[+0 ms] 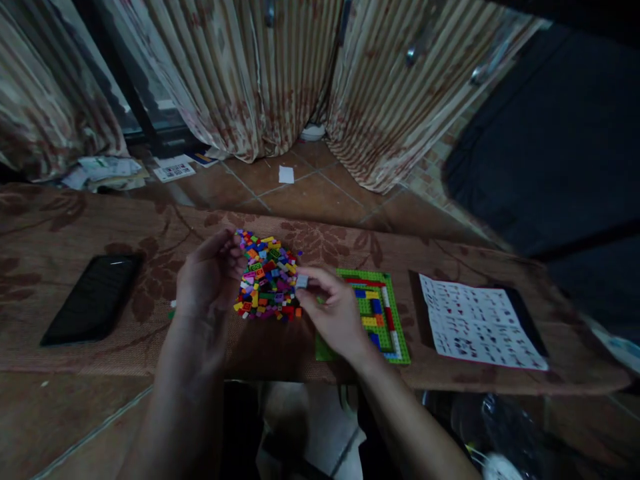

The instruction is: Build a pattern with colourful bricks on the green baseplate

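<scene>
A heap of small toy bricks (270, 283) in many colours lies in the middle of the cloth-covered bench. My left hand (207, 273) rests along the heap's left side, its fingers loosely curved and apart, with nothing seen in them. At the heap's right edge, my right hand (333, 303) pinches a light grey brick (302, 281) between thumb and fingers. Partly behind that hand lies a green baseplate (404, 353), bearing rows of red, white, blue, yellow and orange bricks. The hand and wrist hide part of its left side.
A black phone-like device (93, 300) lies on the left of the bench (150, 347). To the right, a printed sheet (480, 323) rests on a dark flat object. Papers (107, 172) lie on the tiled floor beyond, below striped curtains (240, 80).
</scene>
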The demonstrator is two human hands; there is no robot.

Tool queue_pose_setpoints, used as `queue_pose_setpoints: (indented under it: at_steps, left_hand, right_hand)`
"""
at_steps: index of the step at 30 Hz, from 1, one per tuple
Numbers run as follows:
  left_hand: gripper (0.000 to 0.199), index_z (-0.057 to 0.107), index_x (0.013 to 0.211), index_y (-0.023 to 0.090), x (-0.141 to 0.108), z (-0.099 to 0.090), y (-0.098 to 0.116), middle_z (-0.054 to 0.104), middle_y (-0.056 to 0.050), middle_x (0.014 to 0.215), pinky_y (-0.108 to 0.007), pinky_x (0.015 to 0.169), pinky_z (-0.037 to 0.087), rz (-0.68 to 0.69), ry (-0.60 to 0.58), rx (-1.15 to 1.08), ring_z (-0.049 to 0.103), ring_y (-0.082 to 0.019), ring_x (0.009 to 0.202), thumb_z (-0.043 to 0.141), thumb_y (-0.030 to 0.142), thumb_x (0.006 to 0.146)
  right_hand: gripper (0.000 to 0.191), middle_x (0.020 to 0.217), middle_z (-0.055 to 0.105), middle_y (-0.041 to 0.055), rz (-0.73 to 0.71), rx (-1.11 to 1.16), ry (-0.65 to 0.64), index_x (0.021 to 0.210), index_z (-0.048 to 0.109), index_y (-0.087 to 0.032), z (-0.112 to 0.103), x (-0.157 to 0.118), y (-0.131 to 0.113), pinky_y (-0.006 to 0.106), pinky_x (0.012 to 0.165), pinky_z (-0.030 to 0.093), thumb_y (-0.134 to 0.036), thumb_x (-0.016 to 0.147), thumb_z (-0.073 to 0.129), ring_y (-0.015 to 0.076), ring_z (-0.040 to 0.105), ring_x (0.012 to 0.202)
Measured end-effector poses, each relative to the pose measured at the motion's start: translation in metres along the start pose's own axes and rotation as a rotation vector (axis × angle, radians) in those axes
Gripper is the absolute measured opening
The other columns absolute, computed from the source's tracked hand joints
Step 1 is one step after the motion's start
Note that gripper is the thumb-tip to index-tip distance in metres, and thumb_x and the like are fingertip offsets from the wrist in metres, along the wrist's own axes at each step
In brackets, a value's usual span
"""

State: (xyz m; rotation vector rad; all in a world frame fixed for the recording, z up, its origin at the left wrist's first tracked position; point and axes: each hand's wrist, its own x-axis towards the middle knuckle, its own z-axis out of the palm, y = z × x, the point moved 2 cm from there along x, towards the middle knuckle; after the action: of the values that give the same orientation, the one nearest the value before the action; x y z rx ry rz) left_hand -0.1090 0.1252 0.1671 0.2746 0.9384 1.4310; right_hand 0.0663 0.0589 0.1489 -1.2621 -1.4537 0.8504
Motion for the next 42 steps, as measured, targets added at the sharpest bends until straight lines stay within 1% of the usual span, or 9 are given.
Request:
queue_pose_setpoints:
  at_steps: [5, 8, 10, 14, 18, 22, 27, 36, 42]
  left_hand:
    - [0.010, 0.063, 0.075, 0.016, 0.000, 0.006, -0.015, 0.059, 0.001, 0.060, -0.015, 0.046, 0.042, -0.004, -0.041, 0.050, 0.050, -0.006, 0.050, 0.057, 0.014, 0.083]
    - [0.008, 0.065, 0.077, 0.015, 0.001, 0.007, -0.022, 0.061, 0.000, 0.064, -0.015, 0.047, 0.042, 0.026, -0.041, 0.083, 0.051, -0.006, 0.052, 0.059, 0.017, 0.083]
    - [0.008, 0.065, 0.077, 0.014, 0.001, 0.009, -0.026, 0.061, 0.000, 0.065, -0.014, 0.046, 0.041, 0.033, -0.031, 0.109, 0.051, -0.005, 0.051, 0.059, 0.016, 0.082]
    - [0.008, 0.064, 0.074, 0.013, -0.006, 0.017, -0.031, 0.060, 0.001, 0.062, -0.014, 0.045, 0.039, 0.017, -0.011, 0.142, 0.048, -0.004, 0.049, 0.059, 0.014, 0.080]
    - [0.006, 0.064, 0.073, 0.014, -0.011, 0.022, -0.036, 0.060, 0.001, 0.062, -0.015, 0.047, 0.041, 0.000, -0.018, 0.155, 0.050, -0.005, 0.050, 0.061, 0.015, 0.079]
    - [0.006, 0.063, 0.071, 0.015, -0.011, 0.022, -0.042, 0.060, 0.001, 0.061, -0.016, 0.046, 0.040, -0.017, -0.017, 0.153, 0.051, -0.006, 0.049, 0.064, 0.016, 0.078]
    - [0.006, 0.063, 0.071, 0.015, -0.009, 0.021, -0.043, 0.059, 0.002, 0.060, -0.016, 0.045, 0.038, -0.005, -0.073, 0.151, 0.050, -0.005, 0.048, 0.068, 0.017, 0.073]
    - [0.006, 0.063, 0.072, 0.016, -0.008, 0.017, -0.037, 0.062, 0.000, 0.062, -0.017, 0.047, 0.040, -0.026, -0.052, 0.147, 0.051, -0.007, 0.049, 0.063, 0.015, 0.077]
    - [0.008, 0.065, 0.072, 0.013, -0.007, 0.019, -0.038, 0.060, 0.001, 0.061, -0.015, 0.048, 0.038, -0.029, -0.007, 0.178, 0.049, -0.005, 0.049, 0.060, 0.012, 0.077]
  right_hand:
    - [0.026, 0.088, 0.070, -0.0007, 0.176, 0.258, 0.290, 0.098, 0.070, -0.025, -0.085, -0.010, -0.009, 0.031, 0.075, 0.053, -0.024, 0.072, 0.071, 0.0140, 0.065, 0.078]
    - [0.028, 0.090, 0.072, 0.0027, 0.264, 0.226, 0.460, 0.097, 0.071, -0.023, -0.123, -0.048, -0.003, 0.034, 0.077, 0.054, -0.029, 0.070, 0.076, 0.0167, 0.067, 0.081]
    - [0.034, 0.092, 0.073, 0.0053, 0.325, 0.097, 0.527, 0.098, 0.072, -0.021, -0.133, -0.083, 0.004, 0.036, 0.075, 0.056, -0.031, 0.066, 0.079, 0.0197, 0.069, 0.081]
    - [0.032, 0.104, 0.072, 0.0092, 0.435, -0.155, 0.370, 0.102, 0.072, -0.021, -0.114, -0.145, 0.016, 0.041, 0.086, 0.054, -0.038, 0.076, 0.072, 0.0247, 0.066, 0.099]
    - [0.029, 0.114, 0.067, 0.0090, 0.387, -0.245, 0.218, 0.110, 0.070, -0.024, -0.078, -0.171, 0.015, 0.037, 0.089, 0.053, -0.035, 0.085, 0.063, 0.0228, 0.064, 0.105]
    - [0.025, 0.109, 0.068, 0.0082, 0.325, -0.284, 0.162, 0.108, 0.069, -0.024, -0.048, -0.166, 0.016, 0.033, 0.080, 0.056, -0.031, 0.085, 0.062, 0.0216, 0.066, 0.097]
    - [0.020, 0.107, 0.069, 0.0083, 0.222, -0.380, 0.210, 0.103, 0.069, -0.023, -0.027, -0.149, 0.026, 0.040, 0.087, 0.053, -0.027, 0.084, 0.061, 0.0236, 0.064, 0.101]
    - [0.018, 0.102, 0.067, 0.0093, 0.123, -0.613, 0.307, 0.100, 0.065, -0.020, -0.022, -0.143, 0.037, 0.043, 0.088, 0.050, -0.031, 0.086, 0.060, 0.0242, 0.061, 0.099]
    - [0.023, 0.103, 0.066, 0.0095, 0.165, -0.720, 0.327, 0.103, 0.063, -0.021, -0.019, -0.145, 0.043, 0.043, 0.087, 0.050, -0.036, 0.087, 0.059, 0.0252, 0.060, 0.098]
